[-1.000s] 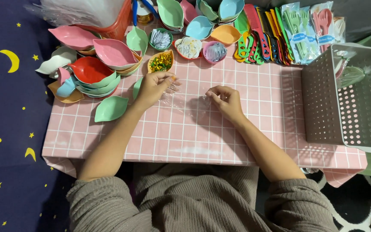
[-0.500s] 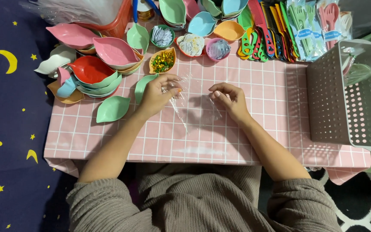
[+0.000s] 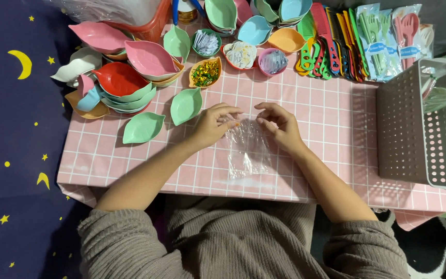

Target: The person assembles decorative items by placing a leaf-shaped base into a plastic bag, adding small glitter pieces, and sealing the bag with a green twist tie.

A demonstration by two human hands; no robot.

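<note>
A clear plastic bag (image 3: 248, 150) lies flat on the pink checked tablecloth (image 3: 326, 134). My left hand (image 3: 213, 124) pinches the bag's top left corner. My right hand (image 3: 280, 124) pinches its top right corner, so both hands hold the bag's far edge. Two pale green leaf-shaped dishes (image 3: 186, 105) (image 3: 143, 127) lie just left of my left hand. A small orange dish of green and gold glitter (image 3: 205, 73) sits beyond them.
Stacked leaf-shaped dishes in pink, red and teal (image 3: 122, 82) fill the far left. Small bowls of bits (image 3: 240, 53), coloured combs (image 3: 326, 39) and packed cutlery (image 3: 388, 36) line the far edge. A perforated grey basket (image 3: 424, 124) stands at the right.
Both hands moved nearer to me and closer together. The clear bag, held up between them before, now lies spread flat on the cloth.
</note>
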